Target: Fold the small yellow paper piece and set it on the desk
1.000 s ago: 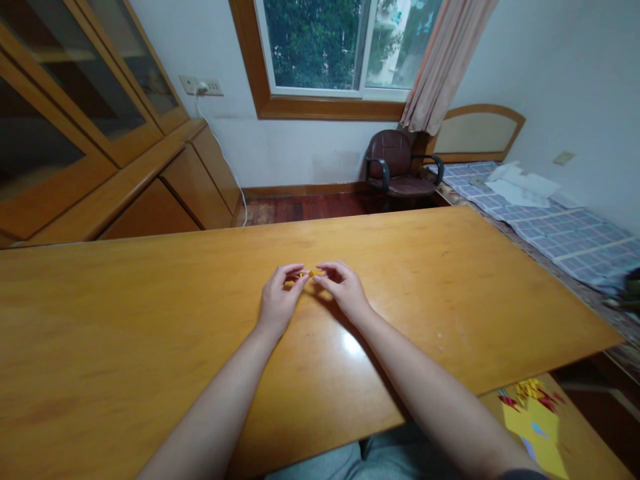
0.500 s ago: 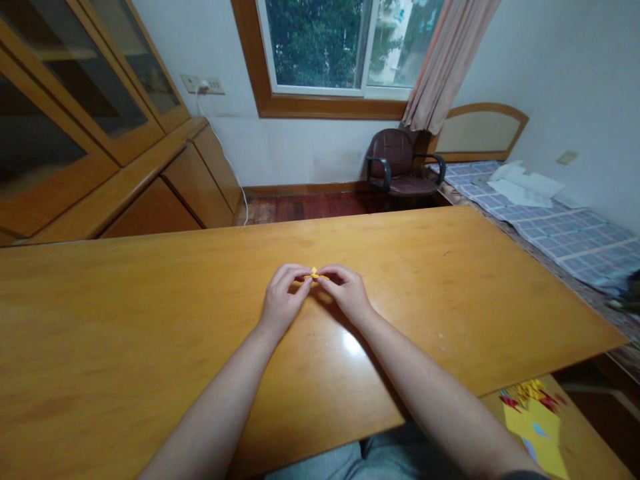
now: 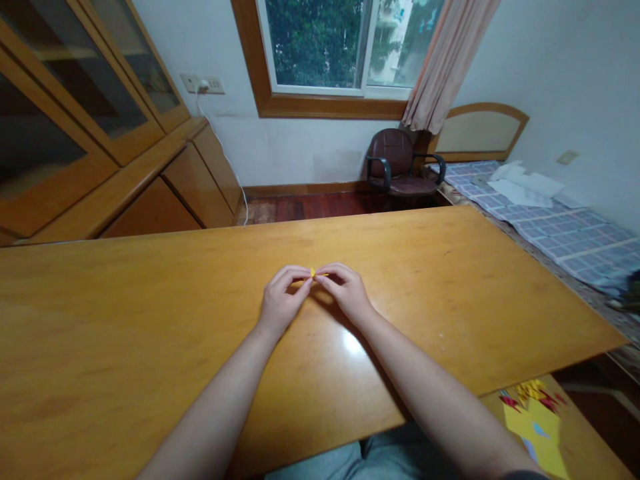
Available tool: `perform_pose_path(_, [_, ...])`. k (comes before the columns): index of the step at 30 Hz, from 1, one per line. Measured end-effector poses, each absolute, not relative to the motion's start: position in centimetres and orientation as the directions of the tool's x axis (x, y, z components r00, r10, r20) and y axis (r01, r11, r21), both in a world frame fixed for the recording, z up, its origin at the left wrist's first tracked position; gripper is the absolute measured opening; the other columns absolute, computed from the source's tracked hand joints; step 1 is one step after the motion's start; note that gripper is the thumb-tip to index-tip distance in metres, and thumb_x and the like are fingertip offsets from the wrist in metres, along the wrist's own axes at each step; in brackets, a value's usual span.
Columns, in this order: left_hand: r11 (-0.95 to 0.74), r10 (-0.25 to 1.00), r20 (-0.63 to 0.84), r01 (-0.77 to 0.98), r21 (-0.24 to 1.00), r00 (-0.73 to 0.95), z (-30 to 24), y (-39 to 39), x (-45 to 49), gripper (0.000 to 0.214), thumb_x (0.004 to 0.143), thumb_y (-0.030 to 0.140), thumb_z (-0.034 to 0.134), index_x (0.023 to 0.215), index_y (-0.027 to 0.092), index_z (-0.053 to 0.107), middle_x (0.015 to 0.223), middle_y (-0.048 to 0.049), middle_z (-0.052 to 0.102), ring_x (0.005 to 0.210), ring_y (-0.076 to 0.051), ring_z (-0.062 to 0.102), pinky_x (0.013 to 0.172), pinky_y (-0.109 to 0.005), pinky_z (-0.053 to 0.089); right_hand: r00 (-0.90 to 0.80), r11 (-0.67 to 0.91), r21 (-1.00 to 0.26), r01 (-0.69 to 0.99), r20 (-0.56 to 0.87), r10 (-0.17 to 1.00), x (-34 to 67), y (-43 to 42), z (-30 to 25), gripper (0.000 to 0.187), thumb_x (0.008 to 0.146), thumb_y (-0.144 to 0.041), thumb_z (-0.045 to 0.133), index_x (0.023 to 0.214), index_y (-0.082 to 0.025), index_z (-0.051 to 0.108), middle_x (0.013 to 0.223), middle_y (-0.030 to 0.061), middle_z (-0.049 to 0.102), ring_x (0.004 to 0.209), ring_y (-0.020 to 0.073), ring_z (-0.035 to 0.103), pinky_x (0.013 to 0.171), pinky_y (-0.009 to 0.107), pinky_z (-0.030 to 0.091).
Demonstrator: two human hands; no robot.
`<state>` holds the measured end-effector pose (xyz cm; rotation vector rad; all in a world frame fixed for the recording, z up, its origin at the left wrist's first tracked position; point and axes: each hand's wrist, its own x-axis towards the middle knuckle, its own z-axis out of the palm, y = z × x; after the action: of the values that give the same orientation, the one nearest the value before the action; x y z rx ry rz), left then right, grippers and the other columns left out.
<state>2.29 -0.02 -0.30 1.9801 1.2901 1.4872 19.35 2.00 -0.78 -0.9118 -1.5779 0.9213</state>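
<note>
Over the middle of a wooden table [image 3: 150, 313], my left hand [image 3: 280, 301] and my right hand [image 3: 345, 291] meet fingertip to fingertip. Both pinch a tiny yellow folded paper piece [image 3: 313, 272] between thumb and fingers. Only a small bit of the paper shows between the fingertips; the rest is hidden by my fingers. Both wrists rest low near the tabletop.
Yellow and red paper pieces [image 3: 533, 410] lie on a lower surface at the bottom right. A dark office chair [image 3: 397, 167] stands beyond the table under the window. A bed with a checked cover [image 3: 560, 227] is at the right, wooden cabinets [image 3: 100, 147] at the left.
The hands have closed in on each other slightly and the yellow paper piece shows smaller between the fingertips. The hands stay in the same spot on the table.
</note>
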Motion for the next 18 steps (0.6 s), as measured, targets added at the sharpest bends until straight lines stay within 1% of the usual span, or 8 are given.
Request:
perform_pose_path(4, [-0.479,0.850,0.526,0.405,0.778,-0.004,-0.63,0.03,2.45,0.006,0.087,0.025,0.065,0.086,0.020,0.067,0.091,-0.0041,0.069,0.088,-0.017,0.066,0.084,-0.031,0.054,-0.154,0.361,-0.930,0.064,0.348,0.925,19.19,2.13,-1.02,0.012,0.082,-0.032,0.071,0.085,-0.021,0.074,0.088,0.0047,0.072,0.085,0.0181,0.066,0.081,0.030,0.051])
perform_pose_path(9, [-0.395,0.898,0.438,0.348,0.851,-0.052,-1.13,0.12,2.52,0.013,0.085,0.031,0.067,0.091,0.020,0.068,0.092,-0.0042,0.069,0.087,-0.017,0.067,0.082,-0.030,0.055,-0.145,0.295,-0.954,0.050,0.285,0.947,19.03,2.27,-1.13,0.015,0.080,-0.034,0.073,0.083,-0.020,0.072,0.085,0.0038,0.071,0.081,0.0174,0.065,0.077,0.029,0.050])
perform_pose_path(13, [-0.348,0.916,0.397,0.377,0.858,-0.059,-1.24,0.18,2.41,0.015,0.086,0.034,0.066,0.092,0.020,0.069,0.092,-0.0040,0.071,0.087,-0.017,0.067,0.082,-0.031,0.054,-0.142,0.259,-0.965,0.030,0.252,0.957,19.05,2.37,-1.35,0.015,0.079,-0.034,0.074,0.083,-0.020,0.072,0.083,0.0031,0.070,0.078,0.0167,0.064,0.074,0.028,0.050])
perform_pose_path(18, [-0.299,0.933,0.354,0.409,0.862,-0.064,-1.09,0.15,2.41,0.018,0.085,0.037,0.066,0.092,0.021,0.071,0.093,-0.0040,0.074,0.087,-0.018,0.069,0.083,-0.032,0.055,-0.126,0.232,-0.972,0.045,0.225,0.966,19.13,2.40,-1.40,0.014,0.078,-0.033,0.074,0.081,-0.020,0.072,0.081,0.0029,0.069,0.074,0.0158,0.063,0.069,0.027,0.050])
